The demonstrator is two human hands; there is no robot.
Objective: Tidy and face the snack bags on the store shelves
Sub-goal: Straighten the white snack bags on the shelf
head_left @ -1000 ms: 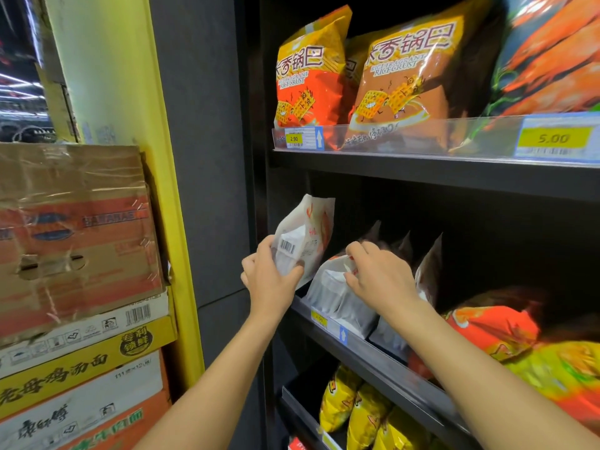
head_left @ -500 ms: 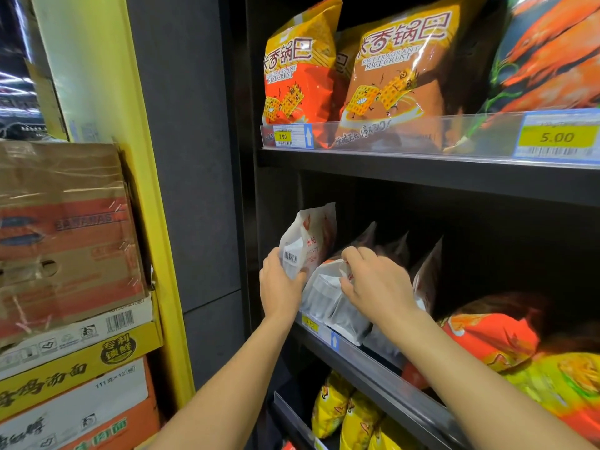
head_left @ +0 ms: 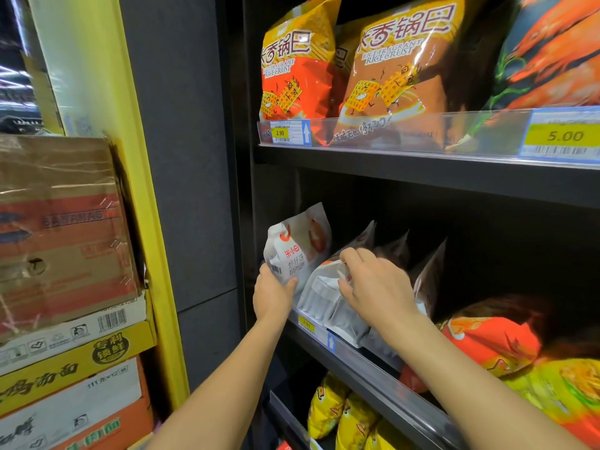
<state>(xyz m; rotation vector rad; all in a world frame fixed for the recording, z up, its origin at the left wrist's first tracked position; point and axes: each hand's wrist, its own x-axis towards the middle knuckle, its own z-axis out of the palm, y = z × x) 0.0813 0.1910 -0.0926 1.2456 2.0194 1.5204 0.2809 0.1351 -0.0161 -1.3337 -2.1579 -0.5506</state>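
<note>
- Left hand (head_left: 273,295) grips the white prawn-cracker bag (head_left: 293,248), upright at the middle shelf's (head_left: 373,368) left end.
- Right hand (head_left: 376,287) pinches the neighbouring white bag (head_left: 319,292) (front overhanging).
- Risk: tugging could tip that bag off the edge.

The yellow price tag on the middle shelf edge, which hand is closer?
Left. The left hand grips a white bag just above the tag; the right hand pinches another bag farther right.
</note>
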